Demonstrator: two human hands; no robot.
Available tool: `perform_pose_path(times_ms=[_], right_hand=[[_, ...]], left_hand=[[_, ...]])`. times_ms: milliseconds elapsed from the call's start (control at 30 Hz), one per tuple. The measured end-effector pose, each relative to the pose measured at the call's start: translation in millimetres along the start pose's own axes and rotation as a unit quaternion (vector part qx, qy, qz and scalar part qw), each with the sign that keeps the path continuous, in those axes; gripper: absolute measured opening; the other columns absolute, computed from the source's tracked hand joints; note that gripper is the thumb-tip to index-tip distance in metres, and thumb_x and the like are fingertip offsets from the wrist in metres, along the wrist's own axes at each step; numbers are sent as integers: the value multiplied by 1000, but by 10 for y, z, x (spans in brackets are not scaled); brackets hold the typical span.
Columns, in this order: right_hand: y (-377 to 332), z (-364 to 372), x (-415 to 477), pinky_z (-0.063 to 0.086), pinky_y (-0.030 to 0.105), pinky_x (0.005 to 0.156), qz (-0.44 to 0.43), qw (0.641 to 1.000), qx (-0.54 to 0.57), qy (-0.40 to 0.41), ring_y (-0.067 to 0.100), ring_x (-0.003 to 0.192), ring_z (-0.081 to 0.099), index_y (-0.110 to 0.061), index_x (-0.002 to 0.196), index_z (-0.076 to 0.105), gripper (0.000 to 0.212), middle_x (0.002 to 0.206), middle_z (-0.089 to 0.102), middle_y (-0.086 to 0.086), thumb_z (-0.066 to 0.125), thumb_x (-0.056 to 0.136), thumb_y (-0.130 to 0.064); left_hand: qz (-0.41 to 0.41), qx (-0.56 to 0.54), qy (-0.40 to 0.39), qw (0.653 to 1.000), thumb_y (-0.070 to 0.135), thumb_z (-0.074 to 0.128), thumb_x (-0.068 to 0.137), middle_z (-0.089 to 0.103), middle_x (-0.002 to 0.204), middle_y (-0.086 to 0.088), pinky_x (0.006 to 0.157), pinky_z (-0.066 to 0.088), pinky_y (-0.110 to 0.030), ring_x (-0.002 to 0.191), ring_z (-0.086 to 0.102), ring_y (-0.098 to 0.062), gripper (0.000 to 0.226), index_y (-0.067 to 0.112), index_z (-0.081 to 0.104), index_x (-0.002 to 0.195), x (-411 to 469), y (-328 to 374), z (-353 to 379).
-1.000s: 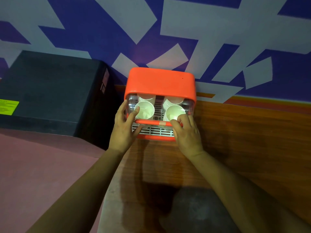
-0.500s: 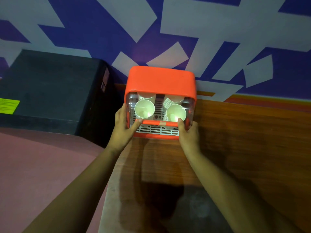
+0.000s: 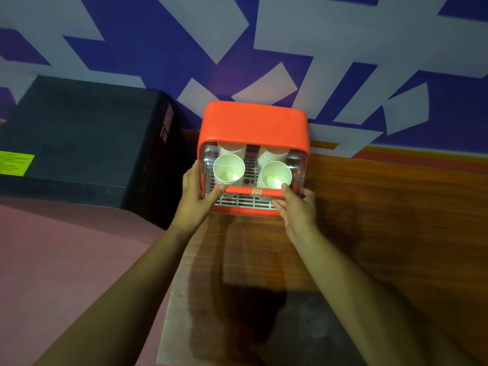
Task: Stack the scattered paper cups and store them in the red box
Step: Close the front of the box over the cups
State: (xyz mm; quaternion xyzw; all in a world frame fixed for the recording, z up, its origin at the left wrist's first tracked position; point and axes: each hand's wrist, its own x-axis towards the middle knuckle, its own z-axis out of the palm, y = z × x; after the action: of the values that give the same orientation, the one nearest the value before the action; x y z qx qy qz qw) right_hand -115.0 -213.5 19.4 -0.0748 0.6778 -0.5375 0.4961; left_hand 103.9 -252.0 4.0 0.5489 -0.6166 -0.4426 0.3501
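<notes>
Stacked paper cups (image 3: 228,169) stand inside the red box (image 3: 253,122), behind its clear cover (image 3: 299,165), on the wooden surface (image 3: 369,220) against the patterned wall (image 3: 158,48). Left grip (image 3: 196,196) and right grip (image 3: 297,210) each clasp a front corner of the box, thumbs on its red bar (image 3: 245,191).

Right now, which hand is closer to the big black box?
Left. The left hand grips the red box at its left front corner, the side toward the black box. The right hand grips the right front corner, farther away.
</notes>
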Motion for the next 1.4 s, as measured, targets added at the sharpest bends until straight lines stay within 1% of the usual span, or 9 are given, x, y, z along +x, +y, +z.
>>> perform_pose_path(times_ms=[133, 233, 367, 600, 800, 1033, 1200, 1300, 1400], right_hand=[[7, 20, -16, 59, 31, 82, 1, 1000, 15, 5, 23, 101, 70, -14, 132, 44, 46, 128, 62, 12, 67, 93, -18], [-8, 37, -72, 60, 38, 85, 76, 996, 46, 5, 26, 94, 72, -8, 122, 52, 40, 115, 67, 20, 70, 91, -26], [-49, 52, -115, 55, 45, 94, 130, 986, 94, -33, 32, 100, 70, -2, 123, 56, 38, 117, 66, 26, 64, 95, -26], [-66, 55, -108, 53, 45, 98, 122, 988, 91, -40, 34, 110, 66, 0, 132, 50, 44, 127, 61, 26, 61, 96, -23], [-64, -8, -67, 55, 42, 96, 105, 991, 74, -44, 34, 109, 67, 0, 134, 49, 48, 128, 61, 25, 66, 93, -18], [-128, -21, -14, 51, 40, 97, 168, 976, 121, -67, 32, 121, 59, 1, 133, 50, 42, 132, 59, 20, 63, 94, -10], [-45, -144, 36, 52, 41, 98, 106, 993, 28, -34, 29, 104, 67, -3, 119, 57, 30, 112, 68, 16, 67, 91, -6], [-61, -176, 51, 45, 38, 104, 122, 988, 90, -31, 18, 92, 67, -7, 99, 61, 8, 96, 70, 7, 61, 92, -2], [-87, -157, 28, 44, 34, 96, 152, 978, 142, -25, 18, 91, 62, -9, 91, 62, 9, 97, 66, 7, 54, 94, -8]], left_hand=[[-4, -5, 3, 1000, 38, 69, 93, 39, 149, 5, 107, 32, -18, 139, 30, 4, 71, 34, 32, 153, -10, 2, 16], [-9, -5, 2, 1000, 41, 70, 92, 39, 148, 6, 112, 34, -28, 141, 29, 1, 71, 37, 32, 152, -10, 4, -4], [-12, -3, -4, 1000, 43, 69, 92, 39, 149, 7, 104, 32, -16, 139, 29, 5, 73, 37, 31, 153, -5, 12, -18], [-6, -8, -3, 1000, 40, 70, 92, 40, 149, 7, 107, 32, -20, 142, 28, -1, 70, 37, 33, 152, -9, 17, -10], [-9, -9, -1, 1000, 36, 70, 93, 37, 149, 8, 100, 30, -9, 135, 27, 15, 74, 37, 29, 154, -37, 13, -7], [-13, -15, -9, 1000, 36, 72, 91, 36, 148, 7, 108, 34, -18, 138, 30, 8, 76, 35, 29, 154, -34, -8, -10], [-37, -20, -15, 999, 43, 79, 84, 35, 151, 3, 116, 41, -43, 141, 40, -9, 85, 32, 30, 153, -51, -176, -31], [-40, -11, -13, 999, 44, 81, 79, 35, 151, 0, 116, 40, -48, 142, 41, -15, 89, 29, 31, 151, -81, -268, -22], [-44, -19, -8, 999, 45, 82, 77, 35, 152, 0, 116, 40, -49, 142, 42, -17, 90, 27, 32, 150, -91, -300, -2]])
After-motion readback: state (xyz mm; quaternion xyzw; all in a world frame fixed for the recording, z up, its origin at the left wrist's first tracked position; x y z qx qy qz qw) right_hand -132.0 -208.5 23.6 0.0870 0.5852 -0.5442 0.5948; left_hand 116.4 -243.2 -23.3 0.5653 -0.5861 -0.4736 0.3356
